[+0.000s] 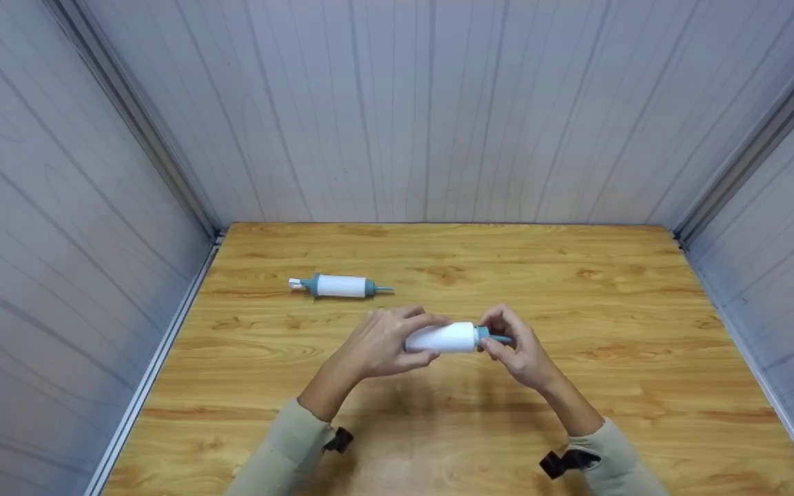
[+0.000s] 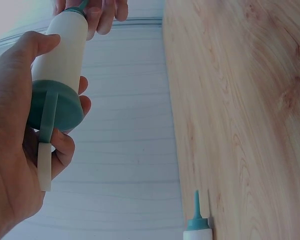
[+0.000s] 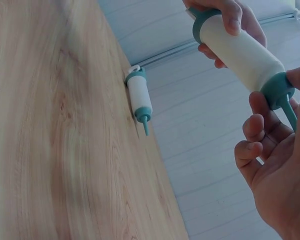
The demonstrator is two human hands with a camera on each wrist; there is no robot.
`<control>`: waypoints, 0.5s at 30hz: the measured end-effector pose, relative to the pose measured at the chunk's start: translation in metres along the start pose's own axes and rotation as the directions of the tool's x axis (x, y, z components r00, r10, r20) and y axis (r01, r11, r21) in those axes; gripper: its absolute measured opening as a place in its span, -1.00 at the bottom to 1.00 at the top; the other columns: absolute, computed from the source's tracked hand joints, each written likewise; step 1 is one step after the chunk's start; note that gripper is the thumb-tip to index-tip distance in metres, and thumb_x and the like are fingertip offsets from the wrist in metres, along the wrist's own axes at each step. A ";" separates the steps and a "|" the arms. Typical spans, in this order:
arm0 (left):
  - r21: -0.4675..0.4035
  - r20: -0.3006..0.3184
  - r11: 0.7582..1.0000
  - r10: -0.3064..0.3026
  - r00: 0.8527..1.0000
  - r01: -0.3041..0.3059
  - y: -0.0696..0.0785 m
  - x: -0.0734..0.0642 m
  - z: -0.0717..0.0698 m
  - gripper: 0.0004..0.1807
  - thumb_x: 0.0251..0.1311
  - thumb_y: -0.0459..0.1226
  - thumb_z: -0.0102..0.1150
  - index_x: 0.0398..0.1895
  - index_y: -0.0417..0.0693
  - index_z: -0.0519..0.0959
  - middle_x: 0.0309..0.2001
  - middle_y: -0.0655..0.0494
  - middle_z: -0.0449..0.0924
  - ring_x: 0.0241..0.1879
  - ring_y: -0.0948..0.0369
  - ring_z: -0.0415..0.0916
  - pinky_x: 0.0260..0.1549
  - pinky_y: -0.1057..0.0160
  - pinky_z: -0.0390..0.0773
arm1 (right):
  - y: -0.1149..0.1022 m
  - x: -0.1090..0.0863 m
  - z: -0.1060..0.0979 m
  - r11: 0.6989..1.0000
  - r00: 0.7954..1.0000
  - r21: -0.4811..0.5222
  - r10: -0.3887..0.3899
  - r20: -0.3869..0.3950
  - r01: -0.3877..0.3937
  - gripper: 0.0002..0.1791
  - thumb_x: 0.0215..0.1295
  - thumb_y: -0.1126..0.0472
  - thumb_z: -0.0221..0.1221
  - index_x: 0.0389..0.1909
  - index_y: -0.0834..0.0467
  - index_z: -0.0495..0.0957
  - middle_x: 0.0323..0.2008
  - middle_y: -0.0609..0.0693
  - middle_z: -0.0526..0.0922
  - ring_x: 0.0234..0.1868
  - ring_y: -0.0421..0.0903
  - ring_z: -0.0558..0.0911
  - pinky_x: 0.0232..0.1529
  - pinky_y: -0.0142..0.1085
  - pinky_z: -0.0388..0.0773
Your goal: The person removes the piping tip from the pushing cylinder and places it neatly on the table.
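Observation:
A white squeeze bottle (image 1: 444,338) with a teal nozzle cap (image 3: 278,90) is held above the table, lying nearly level. My left hand (image 1: 391,341) wraps round its body near the teal base (image 2: 60,107), from which a narrow teal piece with a whitish tip (image 2: 44,166) sticks out. At the other end, my right hand (image 1: 517,350) pinches the teal cap between thumb and fingers, its thin spout pointing to the right in the head view. Another bottle of the same kind (image 1: 342,286) lies on its side on the table, beyond my left hand, untouched.
The wood-grain table (image 1: 576,275) meets a pale panelled wall (image 1: 397,124) at the back. Similar panels (image 1: 45,227) stand on the left and right sides, with metal strips (image 1: 156,358) along their lower edges. Dark bands (image 1: 569,463) sit on both sleeves.

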State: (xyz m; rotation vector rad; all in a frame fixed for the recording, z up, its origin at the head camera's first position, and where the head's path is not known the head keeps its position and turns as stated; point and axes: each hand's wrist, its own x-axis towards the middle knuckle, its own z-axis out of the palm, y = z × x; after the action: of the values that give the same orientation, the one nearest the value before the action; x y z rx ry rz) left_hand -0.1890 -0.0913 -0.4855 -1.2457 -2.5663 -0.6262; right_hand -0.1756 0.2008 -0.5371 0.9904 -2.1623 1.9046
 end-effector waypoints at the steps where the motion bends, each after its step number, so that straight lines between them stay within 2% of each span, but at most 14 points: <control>1: 0.002 0.002 1.000 -0.001 1.000 0.001 0.000 0.000 0.000 -0.49 0.44 -0.01 0.42 0.41 0.21 0.71 0.00 0.00 0.85 -0.33 0.14 0.75 -0.40 0.26 0.65 | 0.000 0.000 0.000 1.000 1.000 -0.012 -0.003 -0.004 0.003 -0.76 0.48 0.61 0.13 0.09 0.45 0.45 -0.13 -0.23 0.67 -0.20 -0.35 0.65 -0.24 -0.40 0.62; 4: 0.014 0.004 1.000 -0.002 1.000 0.001 0.000 0.000 0.001 -0.49 0.44 -0.01 0.42 0.42 0.22 0.71 0.01 0.00 0.85 -0.34 0.15 0.74 -0.40 0.27 0.63 | 0.000 0.000 0.000 0.999 1.000 -0.048 -0.009 -0.017 0.008 -0.71 0.42 0.61 0.20 0.10 0.43 0.49 -0.10 -0.22 0.70 -0.17 -0.34 0.67 -0.19 -0.40 0.65; 10: 0.026 0.007 1.000 -0.008 1.000 0.008 0.000 0.001 0.000 -0.49 0.45 0.01 0.40 0.43 0.23 0.71 0.02 0.01 0.85 -0.34 0.15 0.73 -0.40 0.28 0.62 | 0.000 0.000 -0.001 0.997 1.000 -0.074 -0.014 -0.024 0.012 -0.67 0.39 0.61 0.25 0.12 0.38 0.53 -0.10 -0.23 0.69 -0.25 -0.37 0.58 -0.32 -0.42 0.53; 15: 0.024 0.007 1.000 -0.010 1.000 0.010 0.002 0.001 -0.001 -0.49 0.45 0.02 0.41 0.43 0.25 0.70 0.02 0.01 0.85 -0.34 0.15 0.72 -0.41 0.31 0.58 | 0.000 -0.001 0.000 0.998 1.000 -0.064 -0.017 -0.011 0.017 -0.68 0.42 0.60 0.21 0.13 0.38 0.50 -0.10 -0.24 0.68 -0.21 -0.35 0.63 -0.27 -0.40 0.63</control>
State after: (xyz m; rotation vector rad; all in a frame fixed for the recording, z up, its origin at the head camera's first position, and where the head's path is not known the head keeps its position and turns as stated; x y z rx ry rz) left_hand -0.1885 -0.0901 -0.4840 -1.2303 -2.5800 -0.5916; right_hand -0.1751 0.2017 -0.5378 0.9803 -2.1864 1.8169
